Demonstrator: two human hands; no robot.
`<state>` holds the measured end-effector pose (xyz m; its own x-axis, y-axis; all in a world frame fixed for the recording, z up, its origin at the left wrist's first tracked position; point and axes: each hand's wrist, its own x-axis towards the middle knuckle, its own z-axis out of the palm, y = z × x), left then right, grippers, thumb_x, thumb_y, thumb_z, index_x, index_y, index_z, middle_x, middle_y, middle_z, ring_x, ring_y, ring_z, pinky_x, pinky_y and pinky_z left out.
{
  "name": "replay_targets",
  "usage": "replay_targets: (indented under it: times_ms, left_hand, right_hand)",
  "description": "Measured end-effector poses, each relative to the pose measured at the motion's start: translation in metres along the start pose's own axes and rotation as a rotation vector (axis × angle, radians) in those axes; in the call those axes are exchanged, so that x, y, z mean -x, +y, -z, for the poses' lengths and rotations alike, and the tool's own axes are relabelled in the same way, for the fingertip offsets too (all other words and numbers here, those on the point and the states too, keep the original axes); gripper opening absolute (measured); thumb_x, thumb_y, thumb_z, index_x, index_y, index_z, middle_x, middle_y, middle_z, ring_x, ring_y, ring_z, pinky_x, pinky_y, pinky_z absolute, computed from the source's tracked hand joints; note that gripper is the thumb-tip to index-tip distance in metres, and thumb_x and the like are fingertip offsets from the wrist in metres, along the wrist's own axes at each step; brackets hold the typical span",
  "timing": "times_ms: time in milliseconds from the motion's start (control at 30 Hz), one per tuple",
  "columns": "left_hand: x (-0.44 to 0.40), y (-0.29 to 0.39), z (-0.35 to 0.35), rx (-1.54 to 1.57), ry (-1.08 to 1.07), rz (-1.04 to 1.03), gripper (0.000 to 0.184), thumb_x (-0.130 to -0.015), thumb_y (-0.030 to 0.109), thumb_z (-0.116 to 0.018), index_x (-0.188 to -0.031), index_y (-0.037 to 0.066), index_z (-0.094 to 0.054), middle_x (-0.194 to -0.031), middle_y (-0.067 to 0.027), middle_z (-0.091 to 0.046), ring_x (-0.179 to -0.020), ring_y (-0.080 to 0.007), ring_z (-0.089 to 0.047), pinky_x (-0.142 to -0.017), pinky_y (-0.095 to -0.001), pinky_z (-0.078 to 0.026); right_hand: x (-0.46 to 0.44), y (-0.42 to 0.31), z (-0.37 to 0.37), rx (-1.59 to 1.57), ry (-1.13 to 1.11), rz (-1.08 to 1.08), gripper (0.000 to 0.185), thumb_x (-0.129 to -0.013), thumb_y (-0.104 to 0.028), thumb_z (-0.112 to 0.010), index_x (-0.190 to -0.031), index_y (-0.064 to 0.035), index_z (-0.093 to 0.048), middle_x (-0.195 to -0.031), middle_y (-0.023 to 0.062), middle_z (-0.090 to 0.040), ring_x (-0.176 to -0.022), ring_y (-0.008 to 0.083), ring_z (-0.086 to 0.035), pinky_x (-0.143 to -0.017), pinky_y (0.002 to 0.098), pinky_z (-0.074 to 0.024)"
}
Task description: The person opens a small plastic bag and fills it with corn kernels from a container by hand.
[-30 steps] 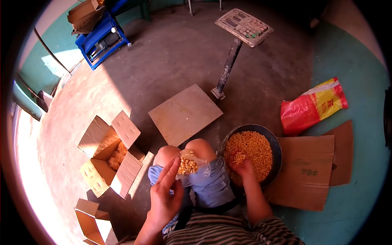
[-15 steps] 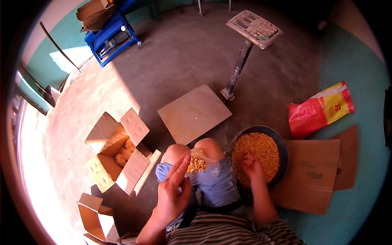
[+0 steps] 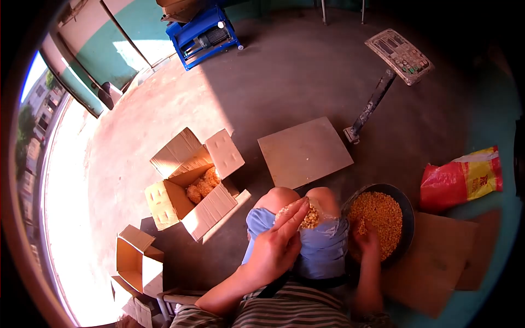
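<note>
Over my knees, my left hand (image 3: 278, 246) pinches a small clear plastic bag (image 3: 310, 217) with yellow corn kernels inside. Its fingers are stretched together along the bag, which partly hides behind them. To the right, my right hand (image 3: 368, 240) is at the left near side of a dark round basin (image 3: 411, 218). Loose corn kernels (image 3: 383, 216) fill much of that basin. The fingers of my right hand curl around a few kernels, which show at the fingertips.
An open cardboard box (image 3: 213, 205) with filled bags stands left; a smaller open box (image 3: 130, 262) sits nearer. Ahead are a platform scale (image 3: 306, 150) and its display (image 3: 400, 54). Right lie a red-yellow sack (image 3: 456, 180) and flat cardboard (image 3: 429, 257). A blue machine (image 3: 205, 38) stands behind.
The view has swung left, so everything sits further right in it. My right hand has drawn slightly toward the basin's near edge with kernels. My left hand still holds the bag.
</note>
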<state>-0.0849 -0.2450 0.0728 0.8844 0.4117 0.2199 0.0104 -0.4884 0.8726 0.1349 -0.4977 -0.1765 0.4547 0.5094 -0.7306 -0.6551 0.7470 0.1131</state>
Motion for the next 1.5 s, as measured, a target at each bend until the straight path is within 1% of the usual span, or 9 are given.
replay_targets:
  times_ms: [167,233,367,467,533,867,967,1067,1500]
  left_hand:
    - [0.001,-0.003,0.0,-0.012,-0.002,-0.01,0.064,-0.081,-0.01,-0.054,-0.143,0.003,-0.044,-0.146,-0.0202,-0.046,-0.12,-0.0376,-0.058,-0.092,-0.0357,-0.052]
    - [0.001,-0.002,0.001,-0.008,-0.002,-0.006,0.064,-0.081,-0.01,-0.054,-0.143,0.003,-0.044,-0.145,-0.0201,-0.046,-0.12,-0.0376,-0.058,-0.092,-0.0356,-0.052]
    - [0.0,0.0,0.0,-0.019,-0.012,0.01,0.065,-0.08,-0.011,-0.054,-0.144,0.003,-0.044,-0.145,-0.0198,-0.047,-0.119,-0.0374,-0.058,-0.092,-0.0346,-0.051]
    - [-0.001,-0.001,0.001,0.031,-0.009,0.002,0.066,-0.08,-0.011,-0.054,-0.144,0.004,-0.044,-0.144,-0.0198,-0.048,-0.118,-0.0371,-0.059,-0.092,-0.0336,-0.051]
    - [0.0,-0.001,0.0,0.036,-0.012,0.001,0.066,-0.08,-0.012,-0.054,-0.144,0.004,-0.045,-0.144,-0.0198,-0.048,-0.118,-0.0367,-0.059,-0.092,-0.0334,-0.051]
    - [0.0,0.005,0.001,-0.044,0.021,0.008,0.063,-0.081,-0.01,-0.054,-0.142,0.004,-0.047,-0.142,-0.0193,-0.051,-0.118,-0.0362,-0.06,-0.092,-0.034,-0.051]
    - [-0.001,0.003,-0.001,-0.006,0.011,0.021,0.063,-0.081,-0.01,-0.054,-0.142,0.004,-0.047,-0.141,-0.0193,-0.051,-0.117,-0.0362,-0.06,-0.091,-0.034,-0.051]
    - [0.002,0.002,-0.002,-0.012,0.028,0.001,0.061,-0.081,-0.01,-0.054,-0.141,0.003,-0.049,-0.141,-0.0194,-0.051,-0.116,-0.0362,-0.061,-0.09,-0.0342,-0.052]
    - [0.002,0.0,-0.002,0.0,0.02,0.033,0.061,-0.081,-0.009,-0.055,-0.14,0.005,-0.05,-0.14,-0.0192,-0.052,-0.116,-0.0358,-0.062,-0.091,-0.0348,-0.052]
  right_hand:
    - [-0.011,-0.015,0.024,0.193,-0.072,0.147,0.03,-0.095,-0.015,-0.056,-0.121,-0.0006,-0.055,-0.107,0.015,-0.062,-0.094,0.0253,-0.062,-0.075,0.0333,-0.0554]
    - [-0.02,-0.027,0.034,0.105,-0.389,-0.053,0.03,-0.098,-0.021,-0.055,-0.12,-0.0013,-0.057,-0.101,0.0121,-0.062,-0.087,0.0212,-0.061,-0.069,0.0317,-0.054]
    - [-0.024,-0.043,0.042,0.248,-0.288,0.03,0.027,-0.099,-0.022,-0.054,-0.116,-0.0018,-0.058,-0.095,0.0102,-0.062,-0.081,0.019,-0.06,-0.065,0.0316,-0.0527]
    - [-0.012,-0.035,0.028,0.293,-0.573,-0.245,0.024,-0.098,-0.023,-0.056,-0.112,-0.0033,-0.059,-0.093,0.0088,-0.063,-0.078,0.0194,-0.06,-0.064,0.0328,-0.0524]
    - [-0.007,-0.027,0.023,0.291,-0.075,0.144,0.02,-0.097,-0.022,-0.057,-0.108,-0.0045,-0.06,-0.089,0.0071,-0.064,-0.075,0.0196,-0.06,-0.064,0.0329,-0.0519]
    - [0.005,-0.02,0.014,0.152,-0.255,-0.063,0.022,-0.1,-0.024,-0.054,-0.105,-0.003,-0.058,-0.088,0.008,-0.059,-0.072,0.0174,-0.056,-0.056,0.0271,-0.0447]
    - [0.053,0.025,-0.05,0.199,-0.165,0.096,0.021,-0.102,-0.021,-0.05,-0.103,-0.0025,-0.059,-0.087,0.0078,-0.056,-0.069,0.0149,-0.052,-0.053,0.0248,-0.0403]
    - [0.099,0.061,-0.097,0.17,-0.318,-0.096,0.019,-0.102,-0.017,-0.048,-0.103,-0.0018,-0.059,-0.092,0.0092,-0.056,-0.071,0.0135,-0.052,-0.054,0.0237,-0.0401]
    - [0.157,0.179,-0.156,0.644,-0.439,-0.403,0.028,-0.103,-0.016,-0.045,-0.124,0.0003,-0.054,-0.109,0.0123,-0.061,-0.09,0.0174,-0.056,-0.069,0.0262,-0.0445]
